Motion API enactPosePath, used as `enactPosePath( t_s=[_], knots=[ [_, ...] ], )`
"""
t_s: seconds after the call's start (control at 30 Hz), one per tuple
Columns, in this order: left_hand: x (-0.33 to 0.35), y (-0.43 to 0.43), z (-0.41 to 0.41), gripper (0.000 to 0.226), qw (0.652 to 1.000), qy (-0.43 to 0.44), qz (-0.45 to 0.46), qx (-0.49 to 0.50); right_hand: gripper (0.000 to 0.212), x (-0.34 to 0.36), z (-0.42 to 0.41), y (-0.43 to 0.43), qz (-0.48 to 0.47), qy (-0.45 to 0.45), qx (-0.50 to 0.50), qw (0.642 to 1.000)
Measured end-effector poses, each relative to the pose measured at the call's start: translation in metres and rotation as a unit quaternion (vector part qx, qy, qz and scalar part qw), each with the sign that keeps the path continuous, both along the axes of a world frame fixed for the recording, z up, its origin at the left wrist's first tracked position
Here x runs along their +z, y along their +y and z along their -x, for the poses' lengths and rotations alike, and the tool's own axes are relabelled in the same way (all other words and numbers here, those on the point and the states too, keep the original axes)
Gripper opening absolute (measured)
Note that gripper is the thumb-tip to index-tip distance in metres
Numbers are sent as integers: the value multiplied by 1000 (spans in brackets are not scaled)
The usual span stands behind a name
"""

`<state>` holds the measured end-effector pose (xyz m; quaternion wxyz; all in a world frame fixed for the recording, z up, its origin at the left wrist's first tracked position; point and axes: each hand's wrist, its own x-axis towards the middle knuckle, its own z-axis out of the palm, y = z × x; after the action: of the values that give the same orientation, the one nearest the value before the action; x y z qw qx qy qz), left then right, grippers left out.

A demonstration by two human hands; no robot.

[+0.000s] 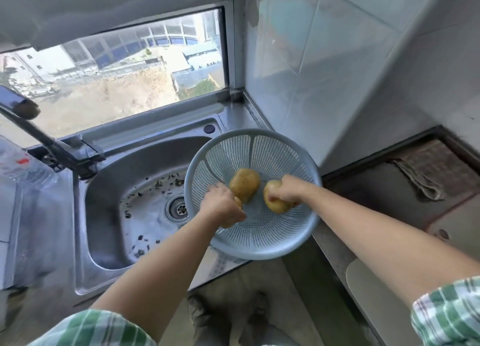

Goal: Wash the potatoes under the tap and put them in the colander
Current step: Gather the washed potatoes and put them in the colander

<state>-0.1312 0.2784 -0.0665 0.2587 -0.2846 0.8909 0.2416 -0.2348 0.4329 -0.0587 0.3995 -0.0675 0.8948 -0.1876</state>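
The left hand point(223, 206) is curled around a potato point(237, 202) of which only a sliver shows past the knuckles, and the right hand point(287, 192) is closed over the top of a second potato point(276, 202), its yellow skin bulging out below the fingers. Both hands sit inside the blue colander point(259, 148), low over its perforated floor. Between them, just beyond the left knuckles, a third potato point(244, 184) lies loose on the mesh, touching neither hand as far as can be told.

The colander rests tilted on the steel counter point(233, 114) at the right edge of the sink point(109, 189), its rim overhanging the basin. The tap point(52, 143) stands well apart to the left, and no water can be seen running from it.

This reads as either setting potatoes down or picking them up; which one cannot be told. If unwashed, the next move calls for carrying them left across the basin, under the spout
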Motion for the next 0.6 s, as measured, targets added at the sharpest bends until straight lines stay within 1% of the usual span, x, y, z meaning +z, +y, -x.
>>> enactPosePath(
  t_s=[0.1, 0.23, 0.37, 0.43, 0.5, 0.6],
  knots=[
    [-4, 9, -3, 104, 1000, 4, 26, -7, 67, -8, -6, -2, -28, 24, 50, 998],
    [-12, 18, -6, 108, 999, 23, 26, 14, 67, -22, -9, -4, -54, 38, 77, 995],
    [-22, 24, -6, 111, 999, 39, 9, 35, 71, -27, -9, -6, -63, 45, 68, 995],
    [-27, 26, -6, 111, 998, 45, 6, 49, 77, -27, -7, -7, -58, 45, 51, 996],
    [-30, 29, -7, 121, 998, 43, 11, 49, 83, -26, -6, -6, -48, 53, 33, 997],
    [-37, 30, -5, 126, 998, 45, 12, 46, 80, -30, -4, -5, -43, 68, 33, 996]
  ],
)
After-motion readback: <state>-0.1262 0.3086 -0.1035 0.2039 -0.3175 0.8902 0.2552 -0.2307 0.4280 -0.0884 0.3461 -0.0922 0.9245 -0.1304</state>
